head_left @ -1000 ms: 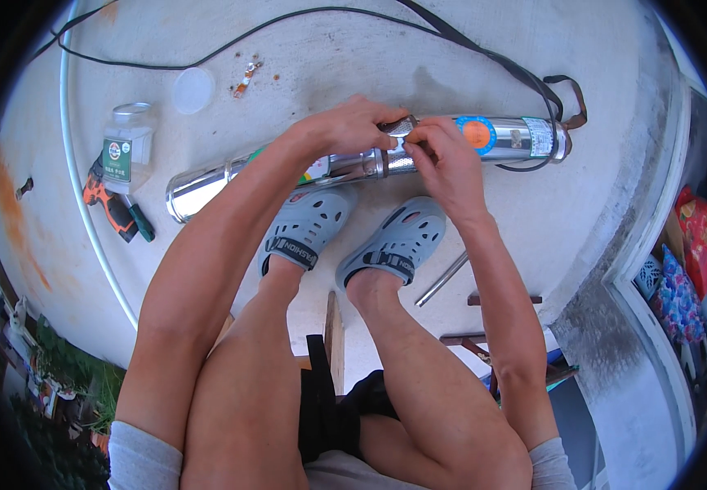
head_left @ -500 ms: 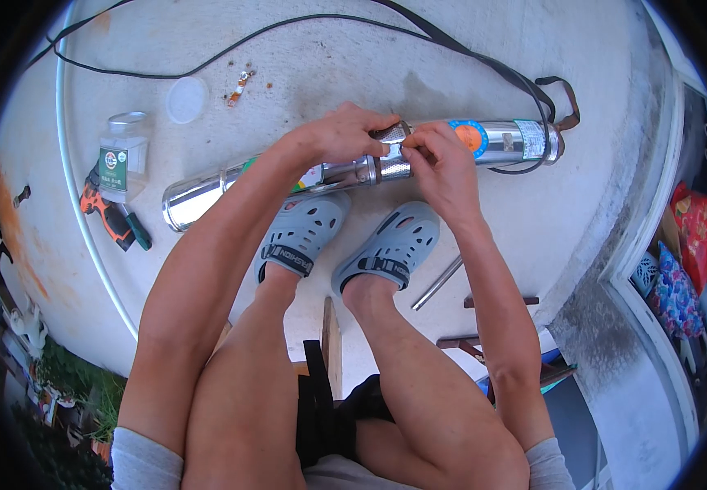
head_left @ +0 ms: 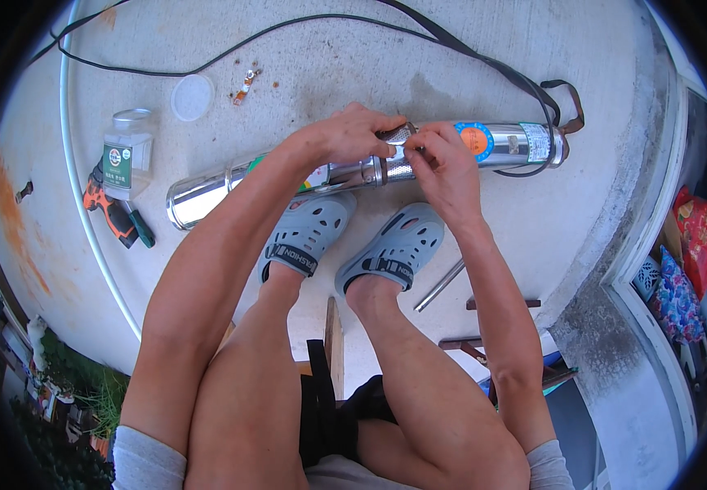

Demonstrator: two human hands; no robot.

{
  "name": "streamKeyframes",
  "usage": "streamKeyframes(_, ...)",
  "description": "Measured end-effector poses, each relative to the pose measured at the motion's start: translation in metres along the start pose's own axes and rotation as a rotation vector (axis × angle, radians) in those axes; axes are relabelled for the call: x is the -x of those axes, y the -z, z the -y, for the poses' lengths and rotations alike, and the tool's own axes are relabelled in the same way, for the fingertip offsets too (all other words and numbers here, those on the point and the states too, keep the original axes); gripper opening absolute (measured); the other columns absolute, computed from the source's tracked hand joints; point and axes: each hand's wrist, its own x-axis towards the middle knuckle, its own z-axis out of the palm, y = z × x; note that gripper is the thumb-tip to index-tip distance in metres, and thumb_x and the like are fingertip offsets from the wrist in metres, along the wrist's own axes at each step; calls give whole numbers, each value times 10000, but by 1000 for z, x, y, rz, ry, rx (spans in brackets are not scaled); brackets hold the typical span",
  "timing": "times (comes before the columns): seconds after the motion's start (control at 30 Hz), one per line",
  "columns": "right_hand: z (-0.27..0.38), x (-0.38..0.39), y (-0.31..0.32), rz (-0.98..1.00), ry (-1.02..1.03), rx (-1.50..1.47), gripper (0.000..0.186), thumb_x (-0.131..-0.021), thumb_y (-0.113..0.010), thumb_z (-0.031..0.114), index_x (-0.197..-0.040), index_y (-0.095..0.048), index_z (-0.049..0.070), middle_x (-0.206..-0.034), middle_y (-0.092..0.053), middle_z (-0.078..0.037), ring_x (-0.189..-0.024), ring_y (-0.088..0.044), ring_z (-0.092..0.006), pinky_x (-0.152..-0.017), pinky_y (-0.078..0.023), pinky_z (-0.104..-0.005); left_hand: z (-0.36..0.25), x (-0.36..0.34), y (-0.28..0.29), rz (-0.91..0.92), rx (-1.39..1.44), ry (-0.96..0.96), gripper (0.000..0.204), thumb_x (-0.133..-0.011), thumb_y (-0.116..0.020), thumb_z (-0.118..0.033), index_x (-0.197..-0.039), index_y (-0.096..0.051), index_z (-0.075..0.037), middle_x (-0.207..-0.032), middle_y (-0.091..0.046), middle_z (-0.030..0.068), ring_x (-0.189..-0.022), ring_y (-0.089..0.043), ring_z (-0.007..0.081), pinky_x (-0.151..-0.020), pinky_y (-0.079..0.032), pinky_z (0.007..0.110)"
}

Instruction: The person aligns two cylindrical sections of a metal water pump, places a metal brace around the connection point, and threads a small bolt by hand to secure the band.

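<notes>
A long, shiny steel submersible pump lies crosswise on the floor just beyond my feet, carrying green, orange-blue and white labels. At its middle a perforated metal strainer is partly lifted off the body. My left hand reaches over the pump, its thumb and fingers closed on the strainer's left edge. From the other side my right hand pinches at the strainer's right edge, fingertips together. Whether a small part such as a screw sits between those fingertips is too fine to make out.
A clear jar and an orange-black power drill are at the left, with a round lid and small metal bits beyond. A black cable runs to the pump's right end. A metal rod lies near my right foot.
Both hands stay at the strainer with almost the same grip. The whole scene has shifted slightly to the right in the picture.
</notes>
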Motion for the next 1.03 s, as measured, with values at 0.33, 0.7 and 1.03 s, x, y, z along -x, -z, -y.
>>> streamKeyframes(0.33, -4, 2, -2, -43, 118, 78, 101, -844, -705, 21, -941, -689, 40, -987, -618, -82, -851, -655, -276, -720, -523, -356, 3, -1, -2, -16, -26, -28, 685, -807, -654, -198, -1423, -494, 56, -1339, -615, 257, -1232, -610, 322, -1073, -428, 343)
streamKeyframes(0.7, -3, -3, 1, -11, 117, 27, 88, -828, -716, 21, -905, -672, 17, -960, -612, -97, -830, -649, -285, -714, -515, -367, 2, 2, 3, -2, 8, -43, 667, -822, -659, -186, -1422, -496, 55, -1290, -645, 248, -1170, -635, 293, -1034, -447, 345)
streamKeyframes(1.03, 4, -10, 5, 95, -54, 2, 114, -808, -744, 22, -856, -641, 23, -923, -584, -97, -862, -651, -224, -774, -531, -354, -1, 1, 3, -52, -101, -96, 700, -778, -696, -254, -1429, -525, -61, -1290, -637, 230, -1202, -617, 339, -1078, -418, 405)
